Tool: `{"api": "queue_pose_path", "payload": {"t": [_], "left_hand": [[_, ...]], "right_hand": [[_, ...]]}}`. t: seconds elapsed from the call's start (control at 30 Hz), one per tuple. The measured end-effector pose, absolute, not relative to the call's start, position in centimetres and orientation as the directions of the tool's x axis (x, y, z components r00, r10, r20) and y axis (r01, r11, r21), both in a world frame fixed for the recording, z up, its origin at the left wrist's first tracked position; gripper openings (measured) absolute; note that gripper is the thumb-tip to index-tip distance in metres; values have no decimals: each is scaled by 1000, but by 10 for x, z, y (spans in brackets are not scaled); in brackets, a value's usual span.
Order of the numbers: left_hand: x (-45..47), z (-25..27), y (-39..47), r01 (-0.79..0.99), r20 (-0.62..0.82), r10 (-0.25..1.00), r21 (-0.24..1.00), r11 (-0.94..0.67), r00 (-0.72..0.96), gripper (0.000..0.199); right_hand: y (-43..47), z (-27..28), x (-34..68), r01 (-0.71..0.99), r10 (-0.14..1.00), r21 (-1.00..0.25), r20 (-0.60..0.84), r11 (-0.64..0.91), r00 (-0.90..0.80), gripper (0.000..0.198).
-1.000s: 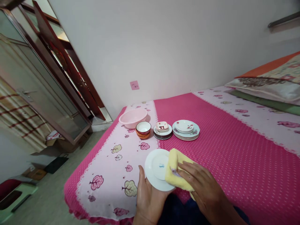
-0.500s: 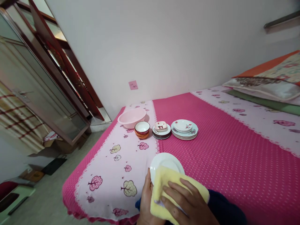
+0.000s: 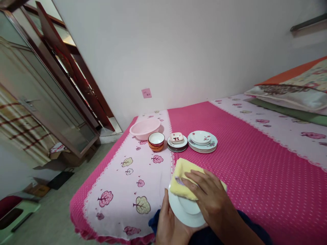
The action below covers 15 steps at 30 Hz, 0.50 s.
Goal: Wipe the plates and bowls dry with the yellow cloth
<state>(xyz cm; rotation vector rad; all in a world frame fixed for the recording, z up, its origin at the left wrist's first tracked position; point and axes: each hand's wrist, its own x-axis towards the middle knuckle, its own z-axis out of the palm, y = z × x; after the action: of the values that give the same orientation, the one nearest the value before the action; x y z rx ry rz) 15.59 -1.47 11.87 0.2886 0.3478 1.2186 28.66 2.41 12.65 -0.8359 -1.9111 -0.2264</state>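
My left hand (image 3: pixel 170 221) grips a white plate (image 3: pixel 187 212) from below and along its left edge, the thumb at the rim. A folded yellow cloth (image 3: pixel 185 170) lies over the far part of the plate. Pressing on that cloth from above is my right hand (image 3: pixel 208 190), its fingers stretched across it. Beyond the plate stand white-lined orange bowls (image 3: pixel 156 140), a stack of dark-rimmed plates (image 3: pixel 177 146) with a small decorated dish (image 3: pixel 176 137) on top, and floral plates (image 3: pixel 203 144) in a pile.
A pink basin (image 3: pixel 145 127) sits behind the bowls near the wall. All the dishes rest on a bed with a pink patterned sheet (image 3: pixel 245 163). Pillows (image 3: pixel 293 92) are piled at the right. The bed's left edge drops to the floor (image 3: pixel 84 180).
The cloth and my right hand have moved from the near part of the plate up to its far part, uncovering the near side. The view has shifted slightly.
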Motion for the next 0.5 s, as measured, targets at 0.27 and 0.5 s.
{"api": "queue_pose_path", "payload": {"t": [0.27, 0.5], "left_hand": [[128, 116, -1, -792, 59, 864, 435, 428, 499, 65], [122, 108, 10, -862, 97, 926, 410, 298, 366, 61]], "right_hand": [[17, 107, 328, 683, 460, -97, 806, 724, -373, 42], [-5, 109, 332, 653, 351, 58, 806, 755, -477, 41]]}}
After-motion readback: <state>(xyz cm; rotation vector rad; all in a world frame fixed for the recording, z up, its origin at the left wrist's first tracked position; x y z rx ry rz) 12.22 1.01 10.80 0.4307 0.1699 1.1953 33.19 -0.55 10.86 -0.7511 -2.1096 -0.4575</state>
